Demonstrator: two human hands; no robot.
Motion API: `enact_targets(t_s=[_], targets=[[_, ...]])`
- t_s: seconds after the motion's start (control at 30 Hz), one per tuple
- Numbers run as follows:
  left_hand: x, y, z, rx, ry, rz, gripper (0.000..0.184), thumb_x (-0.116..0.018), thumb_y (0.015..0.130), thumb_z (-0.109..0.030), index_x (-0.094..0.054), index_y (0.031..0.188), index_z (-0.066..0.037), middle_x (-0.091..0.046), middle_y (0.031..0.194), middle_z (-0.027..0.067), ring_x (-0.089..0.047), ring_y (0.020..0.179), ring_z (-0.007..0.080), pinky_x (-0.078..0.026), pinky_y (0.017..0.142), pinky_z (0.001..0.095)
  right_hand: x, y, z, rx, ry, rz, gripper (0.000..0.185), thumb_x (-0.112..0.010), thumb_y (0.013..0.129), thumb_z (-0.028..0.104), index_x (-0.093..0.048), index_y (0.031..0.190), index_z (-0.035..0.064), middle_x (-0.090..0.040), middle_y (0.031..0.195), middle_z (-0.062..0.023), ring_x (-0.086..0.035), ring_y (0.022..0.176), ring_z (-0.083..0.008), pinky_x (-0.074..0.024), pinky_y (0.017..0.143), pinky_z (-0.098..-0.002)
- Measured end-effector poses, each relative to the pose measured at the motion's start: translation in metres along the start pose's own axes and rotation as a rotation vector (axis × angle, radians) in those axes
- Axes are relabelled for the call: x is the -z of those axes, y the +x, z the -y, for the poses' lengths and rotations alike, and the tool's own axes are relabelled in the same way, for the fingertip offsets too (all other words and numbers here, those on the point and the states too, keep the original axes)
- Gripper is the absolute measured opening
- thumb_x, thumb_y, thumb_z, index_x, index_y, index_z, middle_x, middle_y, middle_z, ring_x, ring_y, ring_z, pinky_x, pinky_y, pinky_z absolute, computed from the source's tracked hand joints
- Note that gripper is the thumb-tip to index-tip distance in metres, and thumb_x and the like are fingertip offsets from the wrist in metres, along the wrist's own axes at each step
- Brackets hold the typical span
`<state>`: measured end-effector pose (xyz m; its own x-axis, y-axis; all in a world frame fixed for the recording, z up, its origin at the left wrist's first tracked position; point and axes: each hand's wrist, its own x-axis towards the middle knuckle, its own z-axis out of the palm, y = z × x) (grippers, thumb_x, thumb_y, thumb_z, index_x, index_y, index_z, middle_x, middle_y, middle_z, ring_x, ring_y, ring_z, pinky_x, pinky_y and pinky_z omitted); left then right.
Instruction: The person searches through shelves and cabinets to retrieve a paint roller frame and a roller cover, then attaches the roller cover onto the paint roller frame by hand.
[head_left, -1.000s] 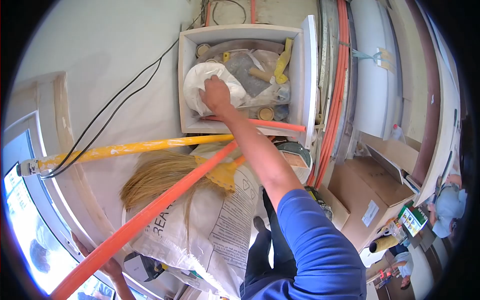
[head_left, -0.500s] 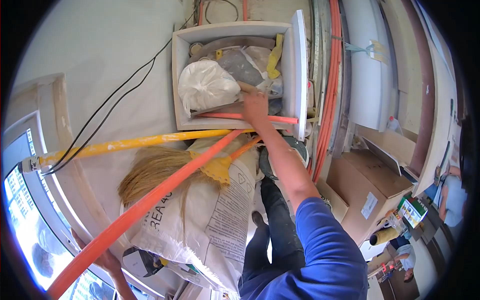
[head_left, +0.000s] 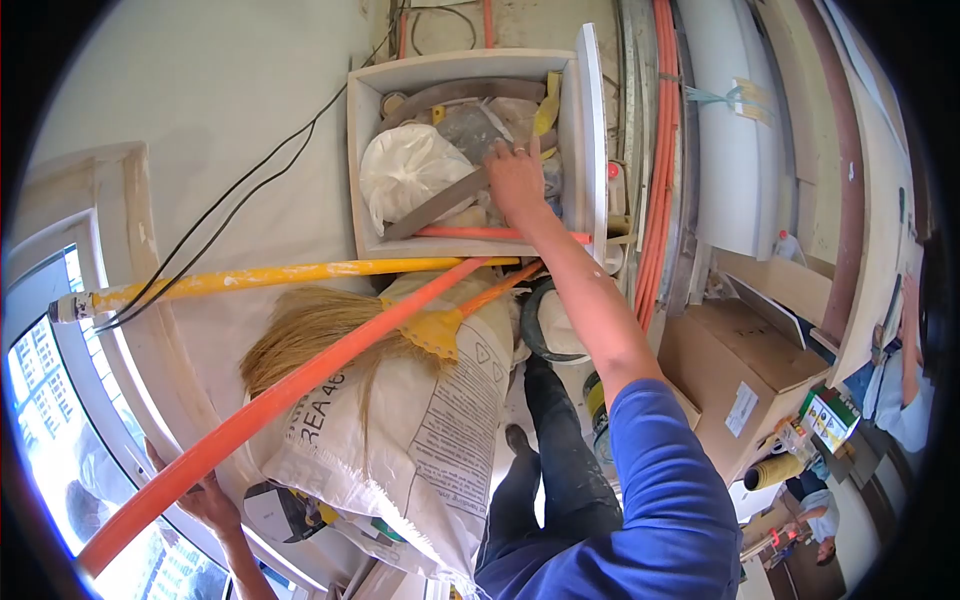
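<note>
Inside the white open drawer [head_left: 356,160], my right hand [head_left: 516,178] is at a flat grey-brown strip [head_left: 440,203], near its upper end, fingers bent; their grip on it is partly hidden. Left of that strip lies a tied white plastic bag [head_left: 410,172]. Behind the fingers are a grey sheet [head_left: 470,132] and a yellow wrapped item [head_left: 547,110]. An orange tube [head_left: 480,233] lies along the drawer's near side. At the lower left my left hand [head_left: 208,503] has its fingers spread beside the window frame, under a long orange pipe [head_left: 290,392].
A yellow pole [head_left: 300,273], a straw broom [head_left: 305,335] and a printed white sack [head_left: 400,450] lie below the drawer. A bucket [head_left: 556,325], cardboard box [head_left: 740,370] and upright orange pipes [head_left: 657,200] stand to the right. People [head_left: 900,390] are at the far right.
My right hand left the white bag, moved right, then slightly up. The grey-brown strip now sits tilted across the drawer beside it.
</note>
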<state>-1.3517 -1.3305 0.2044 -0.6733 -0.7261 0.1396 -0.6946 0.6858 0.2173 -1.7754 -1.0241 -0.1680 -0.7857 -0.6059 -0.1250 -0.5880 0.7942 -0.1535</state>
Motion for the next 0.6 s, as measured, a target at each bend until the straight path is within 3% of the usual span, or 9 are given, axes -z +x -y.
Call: enact_targets(t_s=[0.07, 0.13, 0.23, 0.33, 0.43, 0.5, 0.6], targets=[[-0.002, 0.0, -0.003, 0.064, -0.086, 0.003, 0.067, -0.069, 0.094, -0.029, -0.041, 0.147, 0.001, -0.042, 0.153, 0.0149, -0.047, 0.131, 0.0284, -0.035, 0.111, 0.0423, -0.01, -0.004, 0.0, -0.043, 0.03, -0.052, 0.034, -0.069, 0.081, 0.014, -0.069, 0.115, 0.0132, -0.058, 0.137, -0.012, -0.053, 0.127, -0.0327, -0.0295, 0.114, -0.0556], [0.0, 0.002, 0.001, -0.007, 0.011, -0.001, 0.067, -0.069, 0.094, -0.029, -0.041, 0.147, 0.001, -0.043, 0.152, 0.0158, -0.047, 0.131, 0.0283, -0.035, 0.112, 0.0423, -0.022, -0.014, -0.001, -0.07, 0.11, -0.163, 0.04, -0.071, 0.08, 0.014, -0.067, 0.12, 0.0132, -0.055, 0.139, -0.0124, -0.053, 0.127, -0.033, -0.029, 0.114, -0.0566], [0.0, 0.001, 0.007, -0.036, 0.067, -0.005, 0.066, -0.069, 0.094, -0.028, -0.042, 0.147, 0.001, -0.043, 0.152, 0.0167, -0.047, 0.131, 0.0281, -0.035, 0.111, 0.0419, -0.019, -0.05, 0.006, -0.044, 0.266, -0.297, 0.03, -0.067, 0.083, 0.011, -0.067, 0.112, 0.0092, -0.061, 0.132, -0.0124, -0.06, 0.115, -0.0327, -0.0387, 0.105, -0.0522], [-0.001, 0.001, 0.006, -0.027, 0.014, -0.011, 0.065, -0.069, 0.095, -0.027, -0.042, 0.147, 0.001, -0.043, 0.152, 0.0168, -0.048, 0.13, 0.0281, -0.035, 0.112, 0.0412, -0.017, -0.099, 0.023, -0.022, 0.552, -0.336, 0.03, -0.072, 0.081, 0.012, -0.066, 0.11, 0.0075, -0.064, 0.118, -0.0141, -0.061, 0.105, -0.0345, -0.0471, 0.093, -0.0465], [0.0, 0.001, 0.006, -0.005, 0.021, -0.007, 0.065, -0.069, 0.095, -0.028, -0.042, 0.147, 0.001, -0.044, 0.151, 0.0168, -0.048, 0.131, 0.0276, -0.035, 0.112, 0.0407, 0.002, -0.16, 0.041, 0.025, 0.687, -0.297, 0.027, -0.072, 0.08, 0.011, -0.065, 0.106, 0.0055, -0.066, 0.107, -0.0146, -0.063, 0.092, -0.0343, -0.0502, 0.081, -0.042], [-0.002, 0.002, 0.0, 0.015, 0.004, -0.011, 0.065, -0.069, 0.095, -0.029, -0.042, 0.147, 0.001, -0.044, 0.151, 0.0167, -0.047, 0.132, 0.0273, -0.034, 0.112, 0.0405, -0.007, -0.202, 0.041, -0.095, 0.705, -0.056, 0.024, -0.069, 0.079, 0.006, -0.065, 0.103, 0.0046, -0.066, 0.107, -0.0151, -0.063, 0.094, -0.0348, -0.0507, 0.084, -0.042], [-0.005, 0.003, -0.016, 0.042, -0.066, -0.031, 0.066, -0.069, 0.095, -0.031, -0.042, 0.147, 0.0, -0.043, 0.152, 0.0165, -0.045, 0.134, 0.0273, -0.033, 0.113, 0.0406, -0.05, -0.253, 0.029, -0.254, 0.736, -0.087, 0.031, -0.064, 0.076, -0.002, -0.064, 0.107, 0.0038, -0.066, 0.112, -0.0167, -0.063, 0.101, -0.0369, -0.0506, 0.089, -0.0425]])
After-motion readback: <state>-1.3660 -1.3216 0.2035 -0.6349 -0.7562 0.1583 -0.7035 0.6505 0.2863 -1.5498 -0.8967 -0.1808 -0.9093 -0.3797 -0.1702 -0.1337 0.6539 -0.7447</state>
